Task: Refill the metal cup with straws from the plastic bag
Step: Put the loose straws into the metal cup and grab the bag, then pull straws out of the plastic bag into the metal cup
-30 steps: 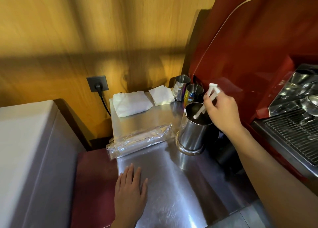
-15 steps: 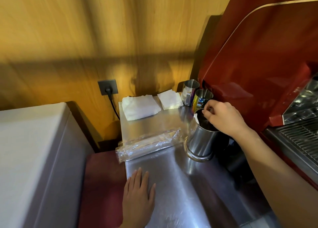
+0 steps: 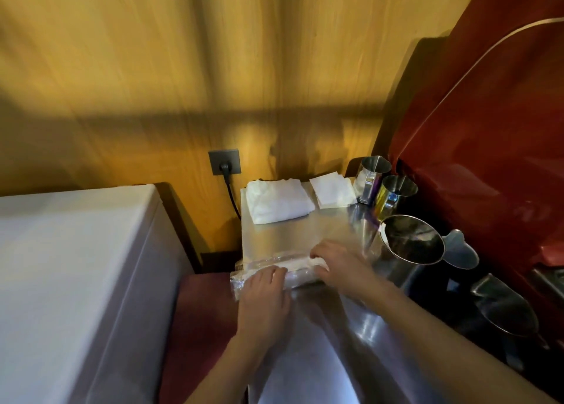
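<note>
Head view: both hands' grip closes on clear crinkled plastic bag (image 3: 262, 265) of white straws.

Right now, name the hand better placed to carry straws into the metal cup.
Right hand: it rests on the plastic bag end nearest the metal cup; the left hand sits farther away.

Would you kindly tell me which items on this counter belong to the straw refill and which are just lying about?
Part of the job:
- plastic bag of straws, under both hands
- large metal cup, right of the bag
- left hand and right hand, both on the bag

Just lying about:
- folded white cloth
- white napkins
- two small steel cups
- wall socket
</note>
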Demonstrator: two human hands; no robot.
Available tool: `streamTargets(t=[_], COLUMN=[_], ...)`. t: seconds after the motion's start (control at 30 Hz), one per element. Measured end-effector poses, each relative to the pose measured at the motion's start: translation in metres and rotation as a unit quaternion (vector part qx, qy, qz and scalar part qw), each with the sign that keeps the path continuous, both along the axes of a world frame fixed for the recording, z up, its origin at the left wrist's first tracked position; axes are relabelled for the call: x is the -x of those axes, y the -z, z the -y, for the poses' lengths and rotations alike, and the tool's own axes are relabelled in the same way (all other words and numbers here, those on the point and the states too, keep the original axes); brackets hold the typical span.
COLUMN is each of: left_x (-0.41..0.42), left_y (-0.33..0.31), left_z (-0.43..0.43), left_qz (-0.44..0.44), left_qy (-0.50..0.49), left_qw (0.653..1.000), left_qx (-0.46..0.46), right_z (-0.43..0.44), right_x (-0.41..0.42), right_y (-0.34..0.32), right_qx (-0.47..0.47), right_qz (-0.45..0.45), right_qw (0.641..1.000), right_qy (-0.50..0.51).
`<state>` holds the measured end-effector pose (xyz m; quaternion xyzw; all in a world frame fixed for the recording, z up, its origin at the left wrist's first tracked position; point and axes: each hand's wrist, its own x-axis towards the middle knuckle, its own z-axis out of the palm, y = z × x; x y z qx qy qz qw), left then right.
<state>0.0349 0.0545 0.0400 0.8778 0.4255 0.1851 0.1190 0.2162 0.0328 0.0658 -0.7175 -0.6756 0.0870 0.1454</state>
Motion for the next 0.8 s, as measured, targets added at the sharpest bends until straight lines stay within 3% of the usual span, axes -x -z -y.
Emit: streamTargets(t=[0.13,0.2,0.3,0.43,0.7,0.73,0.8], left_x=[-0.012,-0.016,-0.019,-0.016,-0.02,-0.019,-0.017], left_y=[0.003,0.009,0.019,0.021,0.03,0.031,0.034], left_z=[-0.014,-0.018,-0.026,-0.031,-0.038,-0.036,-0.028], left_qz=[-0.058,-0.089,-0.13,-0.17,-0.091,-0.074,-0.049], left_qy=[0.0,-0.017,-0.027,0.006,0.003,0.0,0.0], left_qw=[0.997,0.994,0.991,0.984,0.986,0.988,0.993], left_qx=[-0.045,-0.059,-0.007,-0.059,-0.14,-0.133,-0.11], right_z=[-0.022,-0.027,-0.03,-0.035,-0.024,-0.02,-0.017], right_x=[-0.008,-0.011,-0.018,-0.019,0.001,0.004,0.006], right_y=[0.033,0.042,0.051,0.05,0.035,0.037,0.04], right_qx=[0.065,0.081,0.109,0.132,-0.033,-0.041,0.028], right_qz=[0.093,0.098,0.084,0.082,0.219,0.205,0.09], right_qw=[0.993,0.99,0.988,0.985,0.968,0.969,0.985], right_qy=[-0.043,-0.06,-0.065,-0.075,-0.123,-0.128,-0.147])
